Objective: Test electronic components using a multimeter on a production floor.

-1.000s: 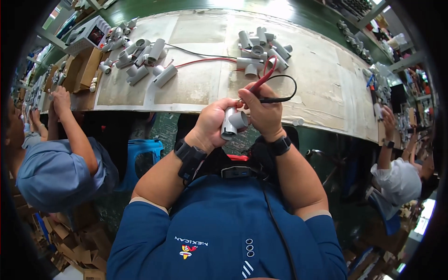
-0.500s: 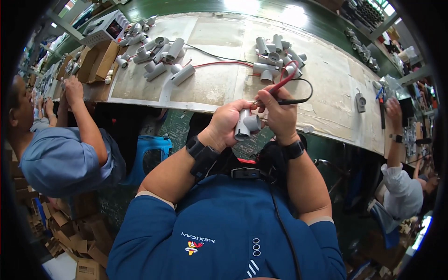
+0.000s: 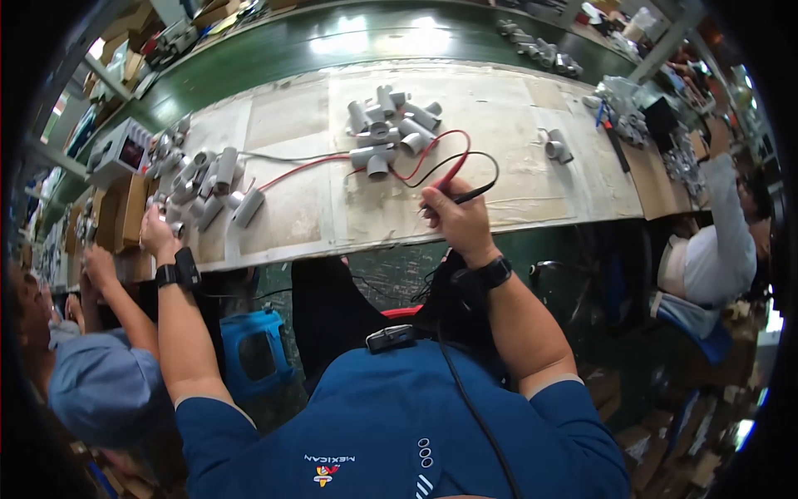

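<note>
My left hand [image 3: 158, 231] is stretched out to the far left, at the near edge of a heap of grey tee-shaped pipe fittings [image 3: 199, 170]. Its fingers are curled, and a grey tee fitting [image 3: 175, 226] shows beside the thumb, partly hidden by the hand. Over the table's front edge, my right hand [image 3: 461, 223] pinches a red test probe [image 3: 451, 176] and a black test probe [image 3: 474, 193] together. Their leads loop back toward a second cluster of grey fittings [image 3: 378, 131] in the middle of the table.
An open cardboard box [image 3: 121, 208] and a white box [image 3: 123, 154] stand at the left, near a co-worker in a blue cap [image 3: 108, 387]. One grey fitting [image 3: 557, 148] lies apart at the right. A blue stool [image 3: 253, 349] is below the table.
My left hand has swung from the middle to the heap at the left, carrying the grey fitting away from the probes. My right hand still holds both probes. The view has shifted.
</note>
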`<state>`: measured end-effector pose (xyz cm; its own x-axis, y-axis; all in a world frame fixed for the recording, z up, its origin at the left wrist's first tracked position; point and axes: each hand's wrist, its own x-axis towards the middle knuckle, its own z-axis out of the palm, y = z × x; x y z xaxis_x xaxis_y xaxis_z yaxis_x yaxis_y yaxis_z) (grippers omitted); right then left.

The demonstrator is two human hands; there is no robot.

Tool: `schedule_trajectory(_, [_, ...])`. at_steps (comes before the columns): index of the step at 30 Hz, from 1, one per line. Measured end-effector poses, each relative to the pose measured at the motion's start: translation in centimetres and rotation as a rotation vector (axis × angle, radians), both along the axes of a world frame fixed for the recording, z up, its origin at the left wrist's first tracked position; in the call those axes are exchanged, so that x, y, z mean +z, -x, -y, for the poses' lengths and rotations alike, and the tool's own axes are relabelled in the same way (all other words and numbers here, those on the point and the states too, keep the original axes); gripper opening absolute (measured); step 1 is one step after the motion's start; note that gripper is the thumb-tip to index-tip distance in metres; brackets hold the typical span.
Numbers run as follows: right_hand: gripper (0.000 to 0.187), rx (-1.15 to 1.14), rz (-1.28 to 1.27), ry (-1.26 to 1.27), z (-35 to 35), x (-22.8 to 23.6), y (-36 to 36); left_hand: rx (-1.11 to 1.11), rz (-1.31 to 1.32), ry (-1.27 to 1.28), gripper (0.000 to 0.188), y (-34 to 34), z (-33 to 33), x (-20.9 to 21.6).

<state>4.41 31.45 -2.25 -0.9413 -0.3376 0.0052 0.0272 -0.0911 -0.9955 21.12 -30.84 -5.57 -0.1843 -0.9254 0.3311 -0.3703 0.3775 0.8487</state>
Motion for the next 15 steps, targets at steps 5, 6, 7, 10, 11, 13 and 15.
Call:
schedule_trajectory(5, [0.013, 0.074, -0.031, -0.012, -0.1, 0.1, -0.1, -0.243, -0.023, -0.022, 0.043, 1.1, 6.3, -3.3])
schedule_trajectory(6, [0.013, 0.087, -0.038, -0.033, -0.3, -0.1, -0.1, -0.303, -0.018, -0.047, 0.044, 1.6, 6.5, -3.7])
schedule_trajectory(7, [0.013, 0.076, -0.031, -0.039, -0.5, -0.2, -0.2, -0.314, -0.013, -0.053, 0.044, 2.2, 6.0, -4.0])
schedule_trajectory(10, [0.012, 0.099, -0.074, -0.078, -0.5, -0.4, 0.2, -0.133, 0.063, 0.078, 0.045, 4.2, 2.7, -3.3])
schedule_trajectory(11, [0.012, 0.100, -0.065, -0.082, -0.4, -0.4, 0.4, -0.133, 0.071, 0.073, 0.045, 4.4, 1.0, -2.3])
schedule_trajectory(13, [0.013, 0.090, -0.084, -0.095, -0.5, -0.2, 0.3, 0.067, 0.272, 0.298, 0.042, 5.2, -4.4, 0.3])
schedule_trajectory(15, [0.013, 0.100, -0.083, -0.089, -0.1, -0.2, 0.2, 0.180, 0.384, 0.423, 0.041, 5.2, -8.2, 2.7])
